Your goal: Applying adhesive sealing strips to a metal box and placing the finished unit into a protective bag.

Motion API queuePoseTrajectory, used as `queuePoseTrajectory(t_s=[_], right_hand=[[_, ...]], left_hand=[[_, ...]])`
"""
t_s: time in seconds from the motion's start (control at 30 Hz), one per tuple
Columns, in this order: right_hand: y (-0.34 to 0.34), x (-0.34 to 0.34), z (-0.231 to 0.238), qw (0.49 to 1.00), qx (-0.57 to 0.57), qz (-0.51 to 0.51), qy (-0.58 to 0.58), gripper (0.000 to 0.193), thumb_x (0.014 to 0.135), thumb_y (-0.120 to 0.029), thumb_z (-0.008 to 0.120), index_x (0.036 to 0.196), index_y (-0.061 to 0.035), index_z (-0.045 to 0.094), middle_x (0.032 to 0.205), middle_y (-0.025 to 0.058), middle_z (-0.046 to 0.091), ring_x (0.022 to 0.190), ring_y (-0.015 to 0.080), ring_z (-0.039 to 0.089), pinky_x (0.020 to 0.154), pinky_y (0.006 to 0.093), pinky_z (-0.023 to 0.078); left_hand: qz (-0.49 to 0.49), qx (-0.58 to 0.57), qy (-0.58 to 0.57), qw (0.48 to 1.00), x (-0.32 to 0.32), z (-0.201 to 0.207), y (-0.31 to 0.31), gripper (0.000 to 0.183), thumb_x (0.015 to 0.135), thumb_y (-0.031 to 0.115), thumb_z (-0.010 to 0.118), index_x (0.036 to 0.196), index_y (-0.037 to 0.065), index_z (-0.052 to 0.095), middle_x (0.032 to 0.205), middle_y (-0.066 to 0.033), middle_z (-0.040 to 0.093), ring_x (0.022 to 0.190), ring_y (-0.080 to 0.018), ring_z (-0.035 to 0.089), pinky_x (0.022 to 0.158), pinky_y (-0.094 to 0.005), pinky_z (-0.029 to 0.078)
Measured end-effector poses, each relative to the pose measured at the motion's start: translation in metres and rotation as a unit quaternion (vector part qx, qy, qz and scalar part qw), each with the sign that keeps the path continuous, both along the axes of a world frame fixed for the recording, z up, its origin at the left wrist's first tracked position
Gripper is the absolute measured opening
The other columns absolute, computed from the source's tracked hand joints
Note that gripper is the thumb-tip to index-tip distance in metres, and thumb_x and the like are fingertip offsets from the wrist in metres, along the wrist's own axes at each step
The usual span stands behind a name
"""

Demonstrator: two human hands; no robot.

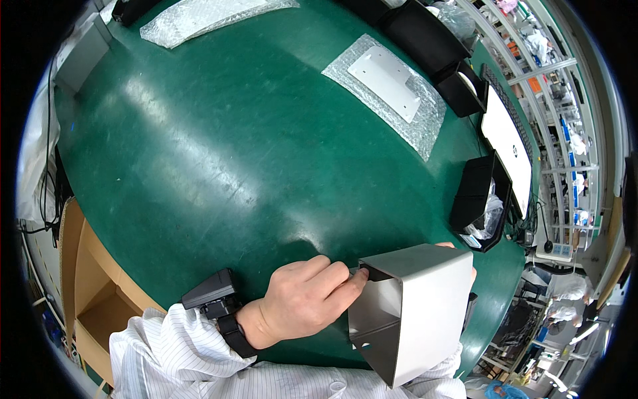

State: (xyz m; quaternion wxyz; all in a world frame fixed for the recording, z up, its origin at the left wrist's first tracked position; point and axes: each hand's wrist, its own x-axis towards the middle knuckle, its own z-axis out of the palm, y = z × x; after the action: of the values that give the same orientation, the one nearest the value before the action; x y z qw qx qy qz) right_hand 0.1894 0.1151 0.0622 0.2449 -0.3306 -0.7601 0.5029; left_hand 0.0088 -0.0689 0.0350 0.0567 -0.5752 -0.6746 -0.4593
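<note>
A light grey sheet-metal housing (435, 299), box-like with an open side, is held tilted above the near right part of the table. My right hand (473, 273) grips it from the far right side; only bits of its fingers show past the edges. My left hand (309, 299) is closed, its fingertips at the upper corner of the open side. A black strip (377, 273) lies just inside that corner, by the fingertips. Whatever is pinched there is too small or hidden to name. A black device is strapped on my left wrist.
On the green table (219, 146) lies a white metal plate (385, 81) on bubble wrap (428, 136). Black bins (473, 196), one holding plastic bags, and a laptop (508, 143) line the right. More bubble wrap (173, 28) lies far left. An open cardboard box (100, 299) stands lower left.
</note>
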Motion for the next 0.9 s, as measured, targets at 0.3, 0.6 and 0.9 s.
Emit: queuePoseTrajectory(t_s=[0.3,0.6,0.9], right_hand=[[0.018,0.025,-0.031,0.994,0.105,0.021,-0.010,0.025,0.081,-0.018,0.071,0.084,0.0060,0.066,0.086,0.0161,0.067,0.077,0.0244,0.065,0.065,0.0333,0.052],[0.025,0.038,-0.043,0.995,0.088,0.013,0.034,0.027,0.085,-0.020,0.067,0.093,0.0055,0.064,0.095,0.0241,0.066,0.083,0.0298,0.067,0.070,0.0393,0.054],[0.023,0.027,-0.034,0.996,0.088,0.014,0.012,0.031,0.088,-0.022,0.063,0.104,0.0046,0.065,0.103,0.0253,0.066,0.088,0.0319,0.068,0.072,0.0403,0.055]], left_hand=[[0.018,0.014,-0.017,1.000,0.001,-0.002,0.002,0.018,0.070,0.008,0.075,0.087,0.011,0.074,0.063,0.0020,0.037,0.050,-0.0102,0.039,0.039,-0.0243,0.028],[0.029,0.007,-0.011,0.999,0.000,-0.002,0.001,0.017,0.070,0.010,0.075,0.087,0.013,0.074,0.063,0.0026,0.037,0.051,-0.0091,0.039,0.039,-0.0233,0.027],[0.026,-0.006,-0.008,1.000,0.004,-0.003,0.000,0.021,0.068,0.010,0.076,0.088,0.012,0.071,0.063,0.0029,0.040,0.051,-0.0095,0.039,0.040,-0.0240,0.029]])
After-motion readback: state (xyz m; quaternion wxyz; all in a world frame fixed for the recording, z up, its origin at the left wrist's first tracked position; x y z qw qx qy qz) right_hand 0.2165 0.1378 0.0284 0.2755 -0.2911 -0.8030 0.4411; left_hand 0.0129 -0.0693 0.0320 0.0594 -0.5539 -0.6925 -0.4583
